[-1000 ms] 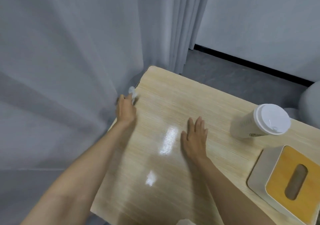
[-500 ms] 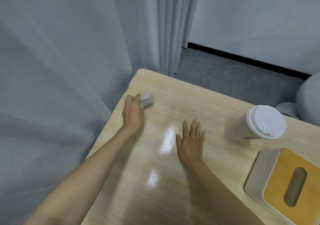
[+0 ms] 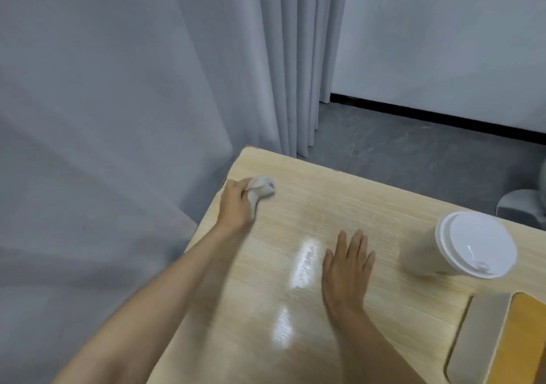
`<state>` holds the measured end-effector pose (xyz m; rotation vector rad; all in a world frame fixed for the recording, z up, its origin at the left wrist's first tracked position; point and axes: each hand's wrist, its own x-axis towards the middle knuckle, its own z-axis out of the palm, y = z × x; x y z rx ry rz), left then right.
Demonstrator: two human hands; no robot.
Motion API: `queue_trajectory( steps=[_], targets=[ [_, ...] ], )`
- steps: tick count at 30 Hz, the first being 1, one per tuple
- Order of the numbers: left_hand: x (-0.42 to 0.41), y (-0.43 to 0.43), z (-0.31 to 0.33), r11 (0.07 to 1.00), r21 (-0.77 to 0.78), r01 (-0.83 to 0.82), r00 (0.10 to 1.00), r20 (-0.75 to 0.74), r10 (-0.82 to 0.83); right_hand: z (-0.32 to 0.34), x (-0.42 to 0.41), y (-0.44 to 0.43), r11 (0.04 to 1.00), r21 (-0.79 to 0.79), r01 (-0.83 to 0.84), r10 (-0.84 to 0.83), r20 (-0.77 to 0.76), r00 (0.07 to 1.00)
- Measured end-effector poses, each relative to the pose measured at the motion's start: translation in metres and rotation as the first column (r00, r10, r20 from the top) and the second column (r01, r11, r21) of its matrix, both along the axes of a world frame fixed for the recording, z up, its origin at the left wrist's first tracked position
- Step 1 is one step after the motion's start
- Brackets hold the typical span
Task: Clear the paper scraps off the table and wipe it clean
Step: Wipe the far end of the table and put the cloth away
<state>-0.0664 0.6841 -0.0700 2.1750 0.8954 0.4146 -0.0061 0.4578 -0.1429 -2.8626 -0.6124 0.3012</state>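
The left hand (image 3: 235, 206) lies near the far left corner of the pale wood-grain worktop (image 3: 339, 200), close to the left edge. Its fingers (image 3: 243, 185) are curled round a crumpled white wad (image 3: 261, 190), which sticks out past them and sits against the worktop surface. The picture is too blurred to tell whether the wad is paper or cloth; it carries a small bluish mark on its far side.

The right hand (image 3: 347, 271) rests palm down on the worktop nearer the person, well apart from the left hand. Its fingers (image 3: 359, 242) are straight and close together, holding nothing. Bright reflections of light lie on the surface just to its left.

To the right of that hand stands a paper cup (image 3: 425, 258) with a white plastic lid (image 3: 475, 243). Nearer the person and beside the cup, a tissue box (image 3: 484, 333) with pale sides and an orange top sits at the right edge of the view, partly cut off.

A grey curtain (image 3: 118, 117) hangs along the left side of the worktop, and a grey floor (image 3: 413, 153) shows beyond the far edge.
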Motion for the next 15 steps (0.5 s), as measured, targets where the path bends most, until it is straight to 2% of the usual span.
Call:
queue_trajectory(
  steps=[1,3,5,7,9,11,12,13,15],
  targets=[
    [0.009,0.021,0.001,0.987,-0.010,-0.162,0.987,-0.005,0.162,-0.001,0.000,0.001,1.000,0.002,0.007,-0.007,0.003,1.000],
    [0.023,0.058,-0.013,0.927,-0.004,-0.375,0.918,-0.138,0.371,-0.001,0.001,0.003,1.000,0.004,0.015,-0.015,0.004,1.000],
    [0.037,0.071,-0.028,0.886,-0.003,-0.463,0.861,-0.237,0.449,-0.002,0.001,0.003,1.000,0.004,0.008,-0.008,0.005,1.000],
    [0.060,0.057,-0.038,0.878,-0.033,-0.477,0.854,-0.253,0.454,-0.004,0.001,0.002,1.000,-0.006,-0.014,0.015,0.013,1.000],
    [0.084,0.024,-0.038,0.920,-0.001,-0.391,0.887,-0.266,0.376,-0.009,0.002,0.000,0.999,-0.004,-0.032,0.032,0.039,0.999],
    [0.106,-0.012,-0.039,0.965,-0.040,-0.259,0.941,-0.234,0.243,-0.013,0.003,0.000,0.999,-0.009,-0.031,0.032,0.061,0.998],
    [0.114,-0.028,-0.039,0.998,-0.025,-0.060,0.969,-0.240,0.052,-0.014,0.004,0.000,0.999,-0.013,-0.029,0.030,0.068,0.997],
    [0.116,-0.038,-0.035,0.992,-0.033,0.119,0.948,-0.292,-0.124,-0.015,0.004,-0.001,0.999,-0.019,-0.029,0.030,0.077,0.997],
    [0.111,-0.028,-0.028,0.943,0.051,0.329,0.889,-0.353,-0.291,-0.015,0.003,0.000,0.999,-0.026,-0.038,0.040,0.090,0.995]
  ],
)
